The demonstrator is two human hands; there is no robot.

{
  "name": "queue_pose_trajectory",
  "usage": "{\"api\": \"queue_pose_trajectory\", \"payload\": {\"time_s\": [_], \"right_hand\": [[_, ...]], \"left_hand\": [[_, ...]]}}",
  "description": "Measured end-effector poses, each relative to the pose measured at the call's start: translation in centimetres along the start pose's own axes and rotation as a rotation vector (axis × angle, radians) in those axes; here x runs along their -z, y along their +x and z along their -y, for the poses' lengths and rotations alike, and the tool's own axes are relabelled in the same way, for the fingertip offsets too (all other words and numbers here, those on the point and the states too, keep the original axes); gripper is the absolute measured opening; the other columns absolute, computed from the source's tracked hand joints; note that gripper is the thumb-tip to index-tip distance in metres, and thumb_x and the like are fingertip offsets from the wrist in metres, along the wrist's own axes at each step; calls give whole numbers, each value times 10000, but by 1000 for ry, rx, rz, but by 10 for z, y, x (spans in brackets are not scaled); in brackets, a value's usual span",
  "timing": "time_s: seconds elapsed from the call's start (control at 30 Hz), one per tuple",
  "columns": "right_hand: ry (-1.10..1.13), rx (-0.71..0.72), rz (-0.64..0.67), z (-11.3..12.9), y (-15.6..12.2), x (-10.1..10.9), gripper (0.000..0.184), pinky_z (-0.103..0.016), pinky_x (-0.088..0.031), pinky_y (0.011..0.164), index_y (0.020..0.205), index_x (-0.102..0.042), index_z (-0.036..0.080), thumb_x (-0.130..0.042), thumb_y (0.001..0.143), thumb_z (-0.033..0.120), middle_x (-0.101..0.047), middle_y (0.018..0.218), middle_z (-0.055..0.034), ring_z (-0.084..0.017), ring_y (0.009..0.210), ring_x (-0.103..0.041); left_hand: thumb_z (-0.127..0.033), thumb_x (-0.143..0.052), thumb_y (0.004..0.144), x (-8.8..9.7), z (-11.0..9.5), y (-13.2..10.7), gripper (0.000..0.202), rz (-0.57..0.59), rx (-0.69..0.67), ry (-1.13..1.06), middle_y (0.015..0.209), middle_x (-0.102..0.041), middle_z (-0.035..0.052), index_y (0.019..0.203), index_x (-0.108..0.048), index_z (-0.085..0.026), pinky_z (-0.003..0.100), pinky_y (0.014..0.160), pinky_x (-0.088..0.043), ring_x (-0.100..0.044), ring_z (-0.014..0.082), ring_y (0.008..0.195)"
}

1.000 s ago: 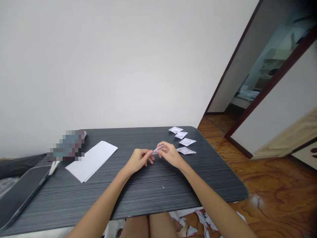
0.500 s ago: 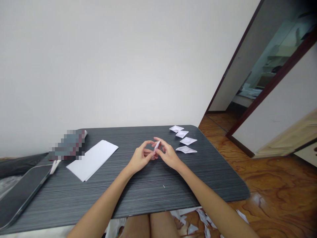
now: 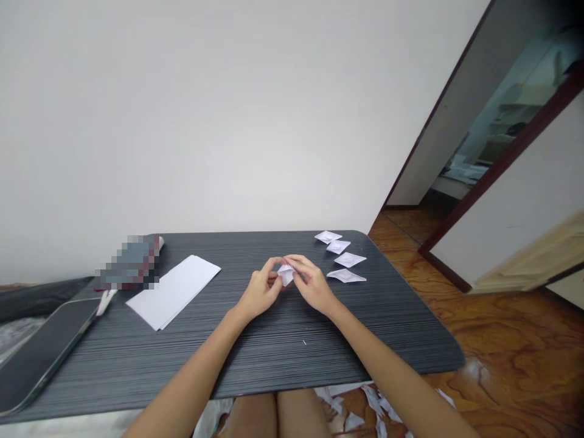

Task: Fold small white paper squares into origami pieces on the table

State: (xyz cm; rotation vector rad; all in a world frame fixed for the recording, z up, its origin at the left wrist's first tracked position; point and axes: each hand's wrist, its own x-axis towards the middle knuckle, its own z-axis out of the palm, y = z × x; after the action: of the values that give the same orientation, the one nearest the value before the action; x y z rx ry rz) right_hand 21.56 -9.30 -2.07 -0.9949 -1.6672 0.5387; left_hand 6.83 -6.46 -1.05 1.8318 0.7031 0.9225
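A small folded white paper piece [image 3: 286, 274] is pinched between both hands above the middle of the dark striped table [image 3: 274, 347]. My left hand [image 3: 260, 291] grips its left side with thumb and fingers closed. My right hand [image 3: 311, 284] holds its right side, fingers curled over the top. Several finished folded paper shapes [image 3: 345, 260] lie in a row just to the right of my right hand.
A stack of white paper sheets [image 3: 173, 291] lies at the left of the table, a blurred object [image 3: 128, 262] behind it. A dark phone or tablet [image 3: 41, 350] rests at the far left edge. Paper scraps [image 3: 365, 407] litter the wooden floor by my knees.
The paper piece was a thin flat strip held edge-on; now it is spread open wider between both hands. The hands have drawn closer together.
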Motion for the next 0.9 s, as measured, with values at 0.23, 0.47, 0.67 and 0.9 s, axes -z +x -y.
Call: {"api": "queue_pose_trajectory", "payload": {"time_s": [0.23,0.47,0.67,0.9], "right_hand": [[39,-2,59,7,-2,4,270,-333,-423,839,996,-605,242,-438,796,172,-491,1099,-64,-170,996,-487],[143,-85,-67,4,-2,-1,290,-300,-462,787,994,-598,246,-581,704,244,-433,1072,-59,-137,863,-527],[317,-309,-113,-3,1,-2,187,-254,-492,598,732,-655,164,-629,634,321,-495,904,-53,-125,712,-540],[126,-283,-158,-4,0,1,126,-239,-416,552,615,-641,164,-591,679,260,-511,625,-7,-110,587,-497]], "left_hand": [[-163,-494,659,4,0,4,144,-88,196,-416,566,-583,-37,802,-480,-150,299,624,-499,-607,141,576],[-313,-577,681,1,2,3,257,-40,178,-401,675,-613,3,825,-436,-153,270,617,-484,-606,140,629],[-297,-550,722,-2,4,0,312,-34,78,-183,667,-621,-2,944,-363,-184,207,553,-455,-618,134,616],[-282,-583,699,-8,3,-2,471,80,169,-218,725,-651,56,1070,-313,-176,305,633,-512,-644,194,680]]}}
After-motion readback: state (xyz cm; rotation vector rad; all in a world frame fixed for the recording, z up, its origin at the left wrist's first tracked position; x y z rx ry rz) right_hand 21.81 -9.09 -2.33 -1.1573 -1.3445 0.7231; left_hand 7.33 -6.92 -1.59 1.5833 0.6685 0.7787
